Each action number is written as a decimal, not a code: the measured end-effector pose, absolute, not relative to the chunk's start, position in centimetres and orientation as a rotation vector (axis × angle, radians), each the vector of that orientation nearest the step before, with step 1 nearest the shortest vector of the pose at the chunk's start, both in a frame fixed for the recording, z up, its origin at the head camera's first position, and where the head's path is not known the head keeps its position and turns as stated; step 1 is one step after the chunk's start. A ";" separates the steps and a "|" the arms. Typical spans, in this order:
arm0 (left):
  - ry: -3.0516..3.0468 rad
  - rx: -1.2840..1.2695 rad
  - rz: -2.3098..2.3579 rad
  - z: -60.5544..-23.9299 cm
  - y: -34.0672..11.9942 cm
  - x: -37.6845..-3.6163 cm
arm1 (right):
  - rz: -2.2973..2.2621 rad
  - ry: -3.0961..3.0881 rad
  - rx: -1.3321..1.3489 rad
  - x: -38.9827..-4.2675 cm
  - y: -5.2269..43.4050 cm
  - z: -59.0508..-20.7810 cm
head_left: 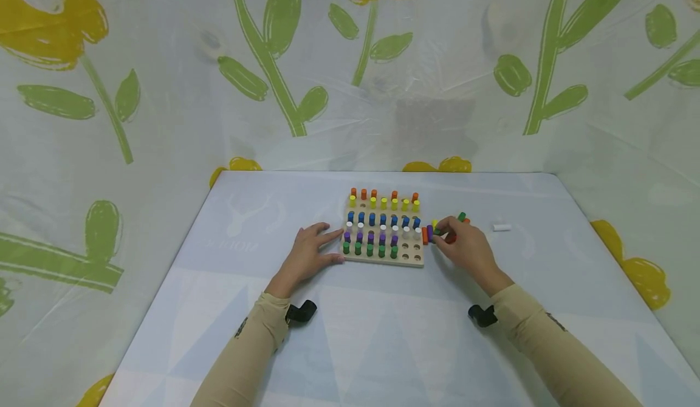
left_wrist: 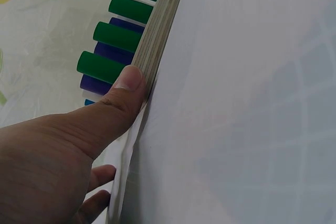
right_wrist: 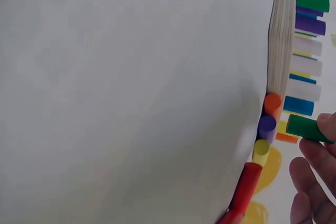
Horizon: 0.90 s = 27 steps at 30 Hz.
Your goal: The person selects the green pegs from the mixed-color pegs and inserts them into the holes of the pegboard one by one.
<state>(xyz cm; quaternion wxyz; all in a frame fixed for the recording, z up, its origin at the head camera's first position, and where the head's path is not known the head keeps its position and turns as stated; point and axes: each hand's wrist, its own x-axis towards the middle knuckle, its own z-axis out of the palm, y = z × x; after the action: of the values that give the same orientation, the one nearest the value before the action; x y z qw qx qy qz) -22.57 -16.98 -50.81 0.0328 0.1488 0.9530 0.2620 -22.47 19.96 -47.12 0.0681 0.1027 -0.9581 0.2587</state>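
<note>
Left hand [head_left: 307,254] spread, thumb pressed to pegboard [head_left: 383,260] left edge, right hand [head_left: 462,244] pinching green peg [right_wrist: 306,128] beside right edge, loose pegs [head_left: 429,234] alongside, open table [head_left: 383,334] nearer the person

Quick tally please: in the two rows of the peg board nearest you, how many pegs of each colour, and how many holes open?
Green pegs: 5
Purple pegs: 5
Empty holes: 4
Total: 10 pegs in 14 places.
</note>
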 end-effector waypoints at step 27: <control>2.936 0.477 0.809 -50.7 -17.1 -22.5 | 0.819 -2.850 0.455 -21.1 17.7 -47.3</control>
<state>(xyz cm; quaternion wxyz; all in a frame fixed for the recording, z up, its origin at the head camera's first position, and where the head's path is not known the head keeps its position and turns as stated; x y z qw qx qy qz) -22.49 -17.10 -50.69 0.0293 0.1545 0.9521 0.2623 -21.10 17.73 -47.33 0.0707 0.1511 -0.9477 0.2722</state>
